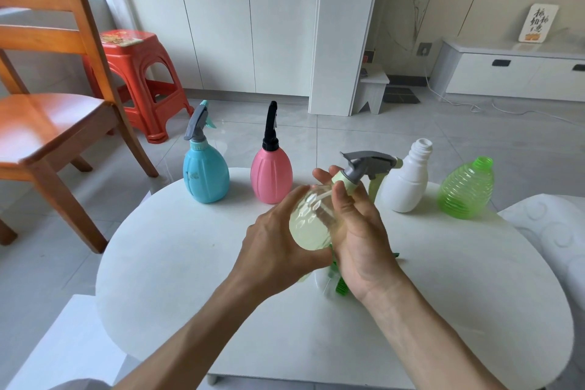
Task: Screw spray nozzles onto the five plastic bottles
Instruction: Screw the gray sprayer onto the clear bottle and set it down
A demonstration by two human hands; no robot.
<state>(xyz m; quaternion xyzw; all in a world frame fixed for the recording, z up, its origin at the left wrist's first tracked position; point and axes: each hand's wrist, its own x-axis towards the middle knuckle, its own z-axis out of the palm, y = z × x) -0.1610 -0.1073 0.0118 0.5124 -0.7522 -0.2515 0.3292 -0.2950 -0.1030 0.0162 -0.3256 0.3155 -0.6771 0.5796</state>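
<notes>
1. Two bare forearms reach in from the bottom edge over a white round table [190,279].
2. Partly hidden under the right wrist, green and white spray parts [340,286] lie on the table; what exactly they are cannot be told.
3. Above them, the left hand [272,247] wraps its fingers round the belly of a pale yellow translucent bottle [308,225], holding it off the table and tilted, neck pointing away to the right.
4. The right hand [357,228] grasps the pale green collar at that bottle's neck, thumb and fingers curled round it; the grey spray nozzle [368,163] sits on the neck with its light green trigger hanging below.
5. Just beyond the hands, a row of bottles stands upright along the far edge of the table. From left: a blue bottle [205,174] with a grey and teal nozzle fitted, and a pink bottle [271,176] with a black nozzle fitted.
6. To the right stand a white bottle [406,184] and a green ribbed bottle [465,190], both with bare threaded necks.
7. Farther off, on the tiled floor, stand a wooden chair [57,123] and a red plastic stool [139,79] before white cabinets [221,19].
</notes>
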